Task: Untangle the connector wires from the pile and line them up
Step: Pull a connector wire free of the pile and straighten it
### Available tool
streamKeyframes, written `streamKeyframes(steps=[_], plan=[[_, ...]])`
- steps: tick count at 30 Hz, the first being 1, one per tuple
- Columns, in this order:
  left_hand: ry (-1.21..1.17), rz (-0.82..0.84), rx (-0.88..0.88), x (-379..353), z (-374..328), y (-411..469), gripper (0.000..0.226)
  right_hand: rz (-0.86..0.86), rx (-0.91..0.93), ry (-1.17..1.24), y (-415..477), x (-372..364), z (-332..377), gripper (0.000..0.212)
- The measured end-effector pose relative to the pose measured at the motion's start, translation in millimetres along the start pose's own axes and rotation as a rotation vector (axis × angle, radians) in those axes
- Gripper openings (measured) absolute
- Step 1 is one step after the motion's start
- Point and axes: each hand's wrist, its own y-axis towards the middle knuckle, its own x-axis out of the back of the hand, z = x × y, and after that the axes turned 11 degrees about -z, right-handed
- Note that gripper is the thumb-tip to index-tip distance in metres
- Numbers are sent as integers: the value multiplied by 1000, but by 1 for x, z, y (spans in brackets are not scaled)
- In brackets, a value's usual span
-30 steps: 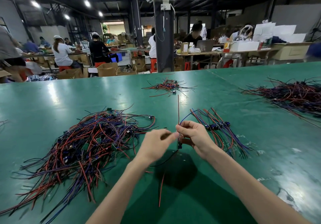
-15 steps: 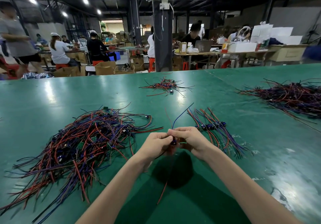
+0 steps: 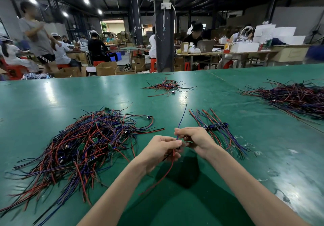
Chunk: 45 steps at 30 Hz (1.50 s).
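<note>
A big tangled pile of red, blue and black connector wires (image 3: 82, 143) lies on the green table (image 3: 52, 99) to my left. One connector wire (image 3: 181, 116) is held just above the table between both hands. My left hand (image 3: 161, 148) grips its lower part, where a red lead hangs down toward me. My right hand (image 3: 194, 139) pinches its blue lead, which sticks up and away. To the right of my hands lies a short row of lined-up connector wires (image 3: 217, 129), side by side with their dark connectors level.
A small wire heap (image 3: 167, 86) lies farther back at the centre. Another large wire pile (image 3: 296, 97) spreads at the right edge. Beyond the table's far edge stand a dark pillar (image 3: 164, 33), cardboard boxes and several people at other benches.
The blue lead has swung up straighter between my hands. The red lead now hangs lower below my left hand. Both hands stay close together at the same spot.
</note>
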Motion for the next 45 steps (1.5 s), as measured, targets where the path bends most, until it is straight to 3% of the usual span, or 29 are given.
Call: streamKeyframes(steps=[5, 11, 14, 22, 31, 37, 45], plan=[[2, 62, 8, -6, 0, -4, 14, -113, 47, 4, 8, 7, -1, 6], [23, 156, 22, -12, 0, -9, 15, -301, 88, 12, 24, 17, -2, 22], [34, 160, 28, -14, 1, -11, 17, -375, 103, -12, 29, 23, -3, 19], [-68, 51, 136, -17, 1, -10, 35, -302, 124, 109, 30, 20, -4, 16], [-110, 98, 292, -15, -3, -8, 31, -292, 124, 216, 29, 19, -2, 10], [-167, 90, 331, -9, -3, -3, 49, -277, 56, 276, 30, 21, 2, 10], [-91, 51, 272, -12, 3, -4, 23, -261, 57, 247, 29, 21, 3, 10]])
